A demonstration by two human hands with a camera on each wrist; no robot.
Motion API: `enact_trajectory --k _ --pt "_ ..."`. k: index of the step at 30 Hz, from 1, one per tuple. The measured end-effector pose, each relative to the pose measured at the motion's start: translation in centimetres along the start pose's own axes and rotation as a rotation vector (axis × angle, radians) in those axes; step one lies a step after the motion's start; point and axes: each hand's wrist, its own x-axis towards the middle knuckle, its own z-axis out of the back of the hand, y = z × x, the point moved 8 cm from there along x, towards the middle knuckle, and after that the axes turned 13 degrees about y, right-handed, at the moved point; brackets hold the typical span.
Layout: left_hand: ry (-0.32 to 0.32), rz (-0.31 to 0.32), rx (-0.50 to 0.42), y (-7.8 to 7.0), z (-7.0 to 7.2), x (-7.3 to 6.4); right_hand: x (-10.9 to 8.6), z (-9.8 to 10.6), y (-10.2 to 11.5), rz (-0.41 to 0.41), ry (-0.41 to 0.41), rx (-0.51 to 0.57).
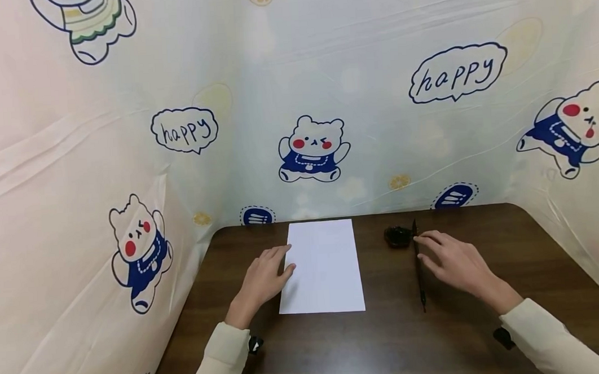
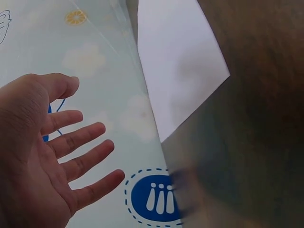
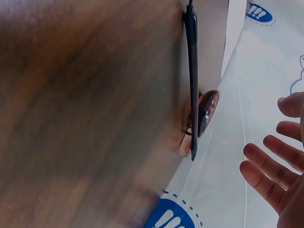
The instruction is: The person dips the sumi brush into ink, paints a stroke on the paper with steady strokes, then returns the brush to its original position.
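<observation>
From here I see a slim black brush point(image 1: 420, 276) lying just left of the right hand's point(image 1: 458, 260) fingertips; those fingers are spread, holding nothing. Past it sits a glossy dark rounded object point(image 1: 397, 237). The left hand point(image 1: 265, 276), fingers also apart, reaches over a white rectangular paper sheet's point(image 1: 326, 270) left edge.

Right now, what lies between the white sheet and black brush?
The head view shows a dark glossy object near the black brush; otherwise bare tabletop up to the white sheet.
</observation>
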Motion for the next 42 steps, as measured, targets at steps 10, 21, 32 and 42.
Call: enact_trajectory --k 10,21,32,42 --pt "0.066 -0.01 -0.057 0.3 -1.6 -1.0 -1.0 -1.8 1.1 0.048 0.053 0.021" --pt "0.237 -0.031 -0.101 0.9 -4.2 -1.5 -2.6 -4.1 1.1 0.078 0.156 0.062" --pt "0.333 -0.059 -0.142 1.0 -5.5 -1.6 -2.8 -5.5 1.4 0.104 0.198 0.088" --pt "0.398 -0.044 -0.136 0.8 -6.4 -1.9 -3.1 -6.3 1.5 0.118 0.232 0.098"
